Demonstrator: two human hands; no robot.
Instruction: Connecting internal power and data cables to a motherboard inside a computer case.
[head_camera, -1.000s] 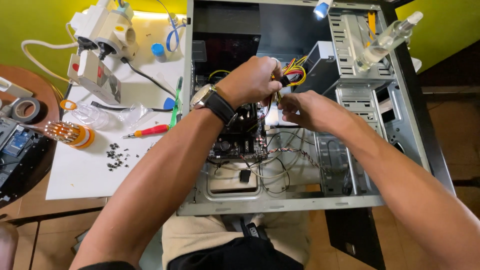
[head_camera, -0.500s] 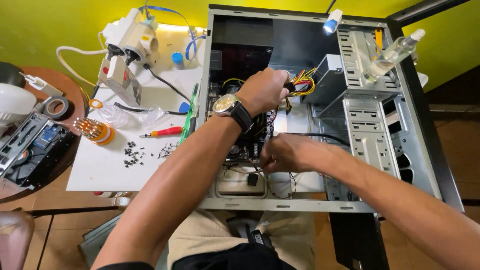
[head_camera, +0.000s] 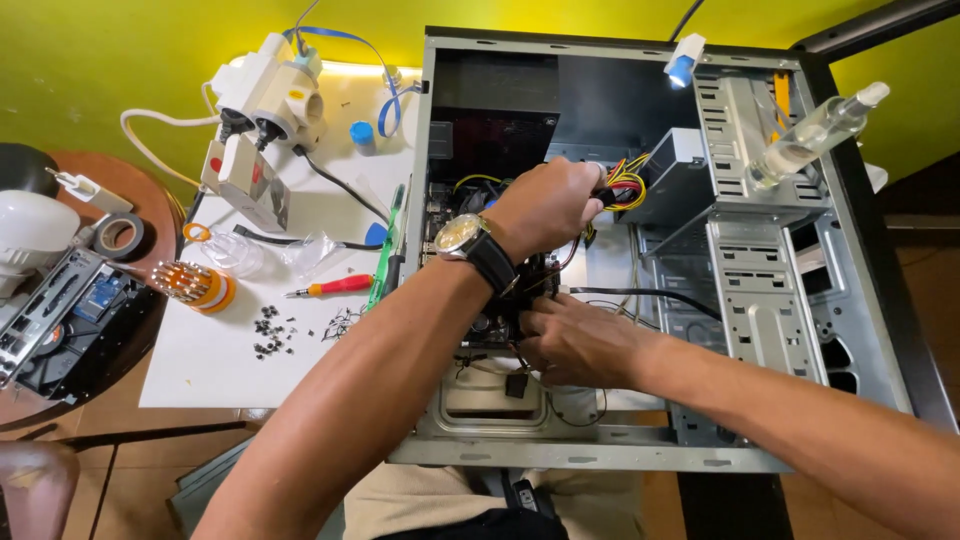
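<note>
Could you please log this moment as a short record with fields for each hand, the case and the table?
left hand: left hand, wristwatch on the wrist, closed around a bundle of coloured wires inside the case
right hand: right hand lower in the case, fingers at the circuit board; grip hidden
case: open computer case lying on its side, clear spray bottle resting on its drive bays
table: white table with red-handled screwdriver, loose dark screws, power strip
</note>
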